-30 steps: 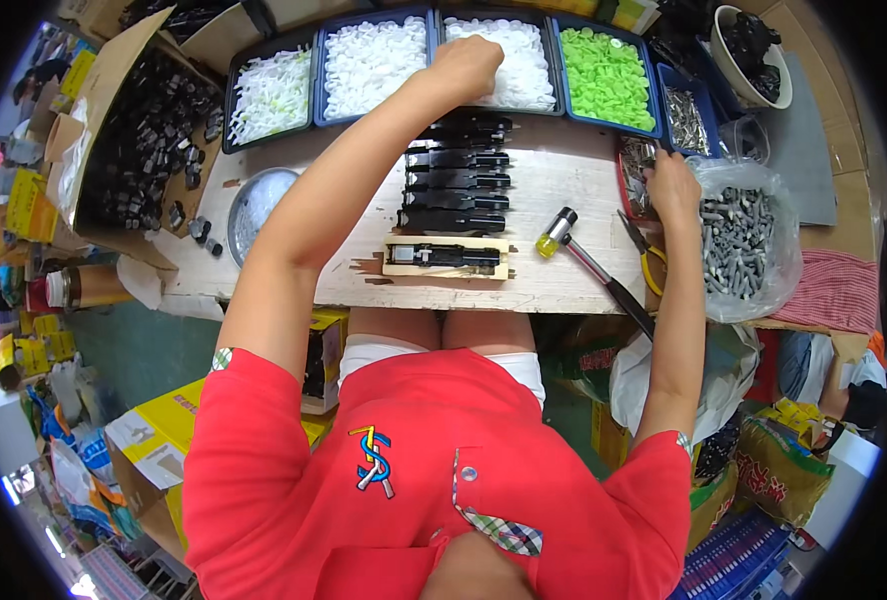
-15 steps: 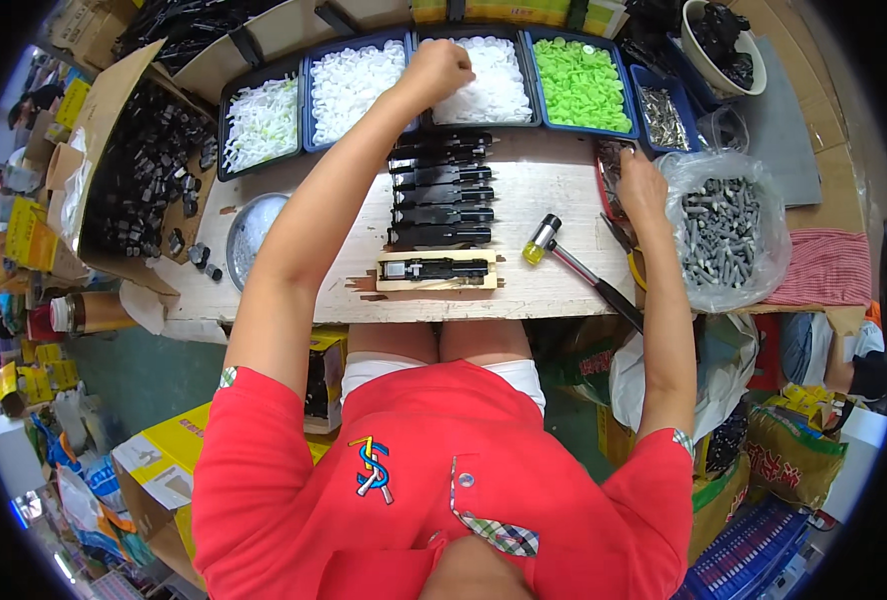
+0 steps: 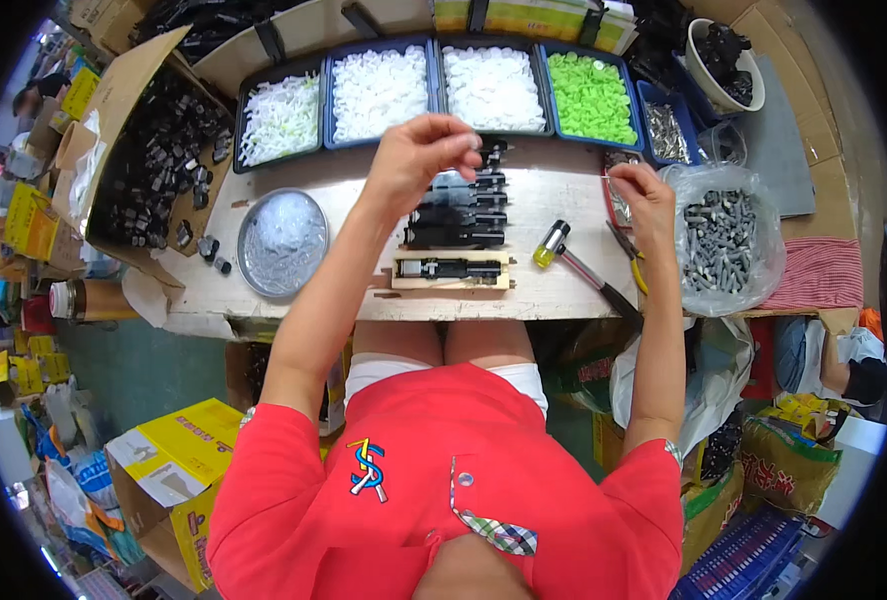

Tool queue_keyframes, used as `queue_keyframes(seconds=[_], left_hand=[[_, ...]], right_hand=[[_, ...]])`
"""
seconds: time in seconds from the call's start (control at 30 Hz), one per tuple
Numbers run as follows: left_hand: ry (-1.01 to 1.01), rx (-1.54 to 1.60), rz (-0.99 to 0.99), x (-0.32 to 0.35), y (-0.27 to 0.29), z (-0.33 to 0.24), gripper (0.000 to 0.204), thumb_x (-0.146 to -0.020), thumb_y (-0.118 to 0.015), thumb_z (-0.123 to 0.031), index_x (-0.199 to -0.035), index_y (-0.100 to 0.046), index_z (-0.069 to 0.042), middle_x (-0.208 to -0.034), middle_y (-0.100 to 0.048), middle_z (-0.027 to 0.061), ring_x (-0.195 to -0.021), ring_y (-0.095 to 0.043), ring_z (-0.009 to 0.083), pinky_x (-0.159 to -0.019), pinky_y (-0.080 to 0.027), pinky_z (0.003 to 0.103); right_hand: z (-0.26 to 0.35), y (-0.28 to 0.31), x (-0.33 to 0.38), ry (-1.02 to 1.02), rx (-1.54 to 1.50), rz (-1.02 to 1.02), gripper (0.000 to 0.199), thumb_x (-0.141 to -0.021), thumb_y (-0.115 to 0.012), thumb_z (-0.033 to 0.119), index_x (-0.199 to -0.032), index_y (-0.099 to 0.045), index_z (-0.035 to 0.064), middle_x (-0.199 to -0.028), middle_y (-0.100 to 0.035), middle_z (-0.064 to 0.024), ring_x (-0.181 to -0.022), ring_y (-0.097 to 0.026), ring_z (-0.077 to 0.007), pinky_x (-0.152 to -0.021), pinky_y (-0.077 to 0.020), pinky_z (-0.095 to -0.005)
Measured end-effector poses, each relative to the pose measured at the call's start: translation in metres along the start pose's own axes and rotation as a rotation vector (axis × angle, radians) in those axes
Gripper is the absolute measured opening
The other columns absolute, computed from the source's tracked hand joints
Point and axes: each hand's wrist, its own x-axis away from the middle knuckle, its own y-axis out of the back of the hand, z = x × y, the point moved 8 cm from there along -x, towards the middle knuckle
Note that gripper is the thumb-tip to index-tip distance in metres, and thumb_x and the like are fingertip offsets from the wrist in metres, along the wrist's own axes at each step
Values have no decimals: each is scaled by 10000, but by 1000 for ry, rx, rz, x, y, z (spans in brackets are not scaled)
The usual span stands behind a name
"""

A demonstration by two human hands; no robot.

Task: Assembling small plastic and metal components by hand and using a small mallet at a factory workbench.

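Note:
My left hand (image 3: 414, 165) hovers over the row of black plastic assemblies (image 3: 459, 236), thumb and forefinger pinched together; any small piece between them is too small to name. Further right, my right hand (image 3: 648, 205) is closed in a pinch on what looks like a thin metal pin (image 3: 609, 178), above a small red tray (image 3: 619, 208) of metal bits. Nearest me, a wooden fixture (image 3: 404, 283) holds another black assembly (image 3: 454, 269). A hammer (image 3: 588, 268) with a yellow face lies between the fixture and my right forearm.
Trays of white pieces (image 3: 381, 95) and green pieces (image 3: 591, 98) line the back. A round metal dish (image 3: 282, 262) sits left. Grey parts fill a plastic bag (image 3: 724, 235) at right; yellow-handled pliers (image 3: 636, 262) lie beside it. A carton (image 3: 149, 165) of black parts stands far left.
My left hand has drawn back from the white-piece tray toward me, over the black assemblies. My right hand has lifted from the small red tray, a thin pin showing at its fingertips.

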Motion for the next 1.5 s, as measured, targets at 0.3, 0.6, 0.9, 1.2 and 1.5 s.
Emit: queue_keyframes(seconds=[0.3,0.6,0.9,1.2,1.5], left_hand=[[45,341,131,84,-23,36,77,-796,-565,67,-842,-617,33,-879,-561,127,-707,-624,192,-590,-560,302],[-41,200,104,100,-17,31,58,-786,-580,66,-822,-614,36,-857,-538,99,-706,-623,194,-618,-559,316],[-72,309,-94,97,9,47,102,-825,-556,38,-912,-594,0,-917,-581,102,-764,-631,195,-676,-555,337],[-95,246,-100,111,25,34,141,-842,-533,19,-965,-599,-4,-908,-578,116,-750,-609,179,-661,-546,326],[-71,212,14,111,-7,36,116,-813,-547,52,-902,-608,10,-913,-548,114,-746,-622,201,-648,-556,333]], right_hand=[[114,-112,47,225,-266,442,144,-740,-589,-63,-845,-619,31,-813,-534,-64,-785,-538,-189,-669,-431,-261],[131,-130,60,349,-200,521,113,-746,-592,-32,-837,-598,35,-800,-526,-70,-787,-526,-226,-667,-430,-299],[87,-123,63,260,-84,318,108,-767,-586,-23,-871,-595,5,-801,-570,-107,-735,-579,-243,-637,-453,-298],[38,-45,100,-22,199,374,92,-751,-602,-13,-843,-603,-12,-771,-569,-60,-663,-527,-142,-586,-403,-237],[28,-71,121,141,859,569,134,-720,-533,24,-852,-554,25,-821,-537,-137,-710,-571,-315,-616,-468,-412]])
